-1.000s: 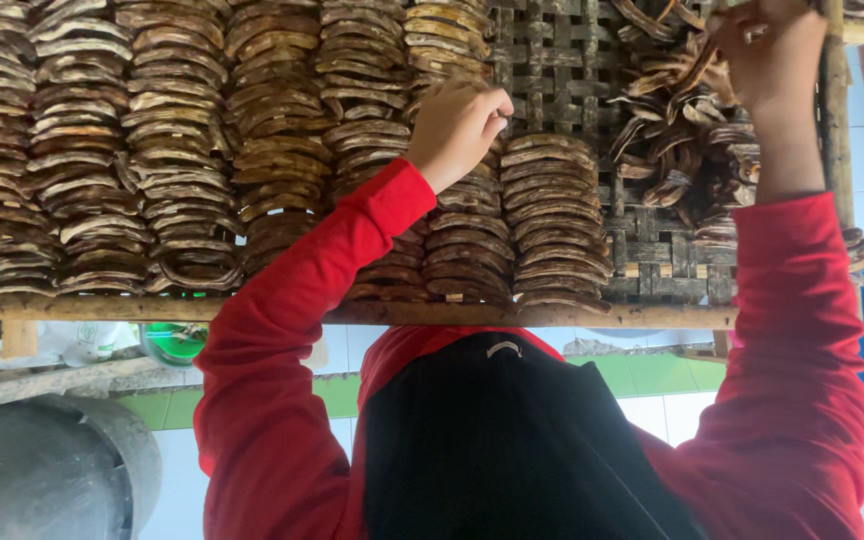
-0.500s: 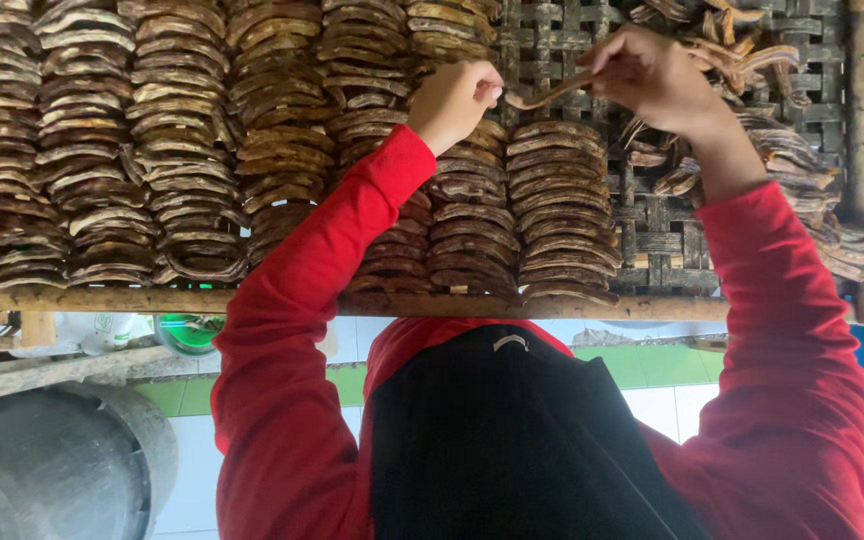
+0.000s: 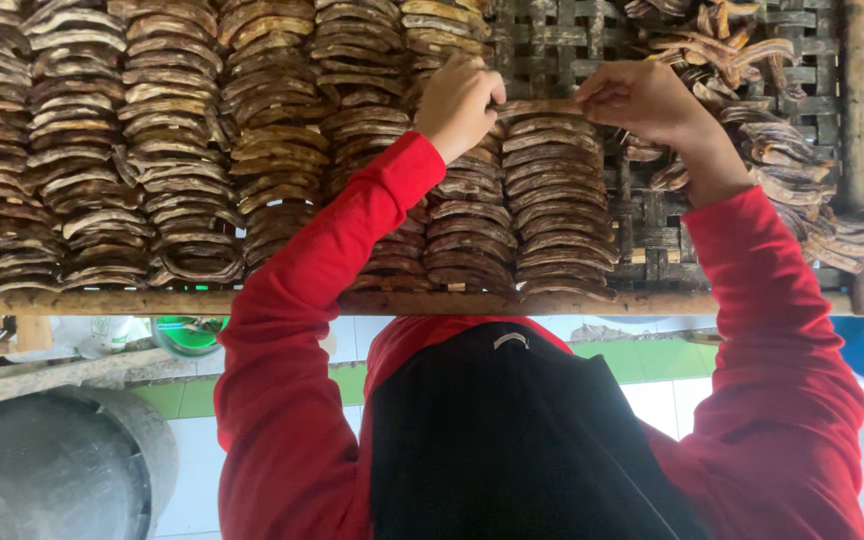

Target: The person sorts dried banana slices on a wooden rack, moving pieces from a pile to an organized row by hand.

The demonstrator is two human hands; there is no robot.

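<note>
While fingertips hide its ends, left hand (image 3: 460, 100) and right hand (image 3: 642, 100) pinch one brown strip (image 3: 542, 106) — rack (image 3: 592, 40) beneath.

Both red-sleeved arms stretched forward, left hand (image 3: 460, 100) and right hand (image 3: 642, 100) level, close together, fingers pinched shut

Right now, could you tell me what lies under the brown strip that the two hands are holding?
Under the strip is the top of a row of stacked curved brown slices, resting on the woven tray. The tray's weave beneath that row is covered, so it cannot be seen.
</note>
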